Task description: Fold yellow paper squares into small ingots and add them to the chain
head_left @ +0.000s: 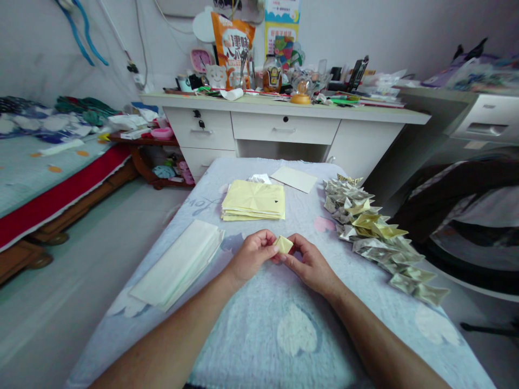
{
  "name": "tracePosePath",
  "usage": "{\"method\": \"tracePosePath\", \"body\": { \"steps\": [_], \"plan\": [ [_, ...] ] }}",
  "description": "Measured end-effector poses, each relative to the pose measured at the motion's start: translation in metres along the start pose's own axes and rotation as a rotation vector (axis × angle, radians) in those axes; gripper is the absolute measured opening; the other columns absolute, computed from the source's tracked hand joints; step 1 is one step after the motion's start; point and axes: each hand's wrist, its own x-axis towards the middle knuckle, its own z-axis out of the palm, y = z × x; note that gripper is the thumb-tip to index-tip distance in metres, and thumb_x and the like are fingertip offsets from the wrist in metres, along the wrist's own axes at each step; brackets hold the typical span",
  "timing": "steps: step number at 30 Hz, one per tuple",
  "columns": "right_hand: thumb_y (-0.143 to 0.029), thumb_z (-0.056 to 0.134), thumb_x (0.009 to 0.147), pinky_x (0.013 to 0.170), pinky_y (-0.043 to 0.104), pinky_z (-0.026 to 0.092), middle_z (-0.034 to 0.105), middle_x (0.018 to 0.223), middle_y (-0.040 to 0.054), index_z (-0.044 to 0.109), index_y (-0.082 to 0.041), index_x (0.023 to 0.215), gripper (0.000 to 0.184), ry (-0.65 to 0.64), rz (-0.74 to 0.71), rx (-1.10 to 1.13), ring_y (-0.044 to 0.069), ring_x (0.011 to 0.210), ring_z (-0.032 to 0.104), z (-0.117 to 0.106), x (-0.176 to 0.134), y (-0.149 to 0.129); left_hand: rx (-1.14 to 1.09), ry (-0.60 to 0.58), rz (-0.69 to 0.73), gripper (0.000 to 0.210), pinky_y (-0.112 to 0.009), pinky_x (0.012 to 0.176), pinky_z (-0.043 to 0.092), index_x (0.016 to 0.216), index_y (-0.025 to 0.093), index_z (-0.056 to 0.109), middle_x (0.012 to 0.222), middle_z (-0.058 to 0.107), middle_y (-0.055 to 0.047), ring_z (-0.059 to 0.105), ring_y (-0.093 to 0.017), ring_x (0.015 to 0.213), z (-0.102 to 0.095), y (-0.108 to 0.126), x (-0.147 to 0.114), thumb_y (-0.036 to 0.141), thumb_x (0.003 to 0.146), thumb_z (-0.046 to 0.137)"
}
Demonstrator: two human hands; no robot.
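Folded yellow paper (283,245), a small piece, sits between the two hands, raised in front of me over the middle of the cloth-covered table (251,346). From my remote seat I see the left hand (255,249) pinching its left side between thumb and curled fingers, while the right hand (306,263) grips its right edge with thumb and fingertips. I cannot make out the fingers hidden behind it. Just beyond the hands I have a stack of yellow sheets (253,200), creased on top, with a pale card (294,179) lying near its far right corner. Off to my left, a pile of long white paper (176,265) lies at a slant. Along the right side of the table, a row of pointed folded pieces (375,229), silvery and gold, runs toward me, packed against one another. Past the far edge I see a white drawer cabinet (284,127).
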Motion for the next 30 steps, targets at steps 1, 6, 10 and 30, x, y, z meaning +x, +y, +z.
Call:
{"method": "tracePosePath", "body": {
  "steps": [1,6,10,30],
  "plan": [
    [-0.038,0.059,0.086,0.070,0.025,0.041,0.062,0.080,0.0011,0.057,-0.018,0.087,0.021,-0.004,0.007,0.022,0.014,0.076,0.053,0.001,0.000,-0.001,-0.005,-0.009,-0.010,0.023,-0.024,0.063,0.044,0.078,0.015,0.050,0.068,0.059,0.000,0.056,-0.011,0.062,0.000,-0.001,0.000,0.033,0.077,0.064],
    [-0.029,0.053,0.087,0.058,0.023,0.037,0.054,0.067,-0.0027,0.052,-0.018,0.077,0.015,0.025,0.040,0.029,0.011,0.062,0.047,0.004,0.001,0.004,0.278,0.030,0.031,0.013,-0.025,0.063,0.044,0.082,0.016,0.056,0.075,0.060,-0.001,0.056,-0.013,0.069,0.003,-0.004,-0.001,0.028,0.080,0.059],
    [-0.013,0.054,0.078,0.060,0.024,0.035,0.050,0.067,-0.0020,0.051,-0.019,0.073,0.008,0.094,-0.058,-0.257,0.013,0.065,0.046,0.004,0.003,0.010,0.679,0.135,0.258,0.015,-0.025,0.070,0.042,0.088,0.019,0.060,0.089,0.059,-0.001,0.055,-0.014,0.080,0.006,0.000,-0.004,0.014,0.074,0.060],
    [-0.002,0.055,0.070,0.072,0.029,0.036,0.053,0.080,0.0020,0.055,-0.019,0.079,0.019,-0.026,-0.143,-0.559,0.018,0.079,0.046,0.003,0.002,0.018,1.183,-0.009,0.394,0.018,-0.029,0.072,0.037,0.073,0.019,0.054,0.078,0.056,-0.002,0.050,-0.018,0.081,0.000,-0.009,-0.005,0.002,0.074,0.049]
  ]
}}
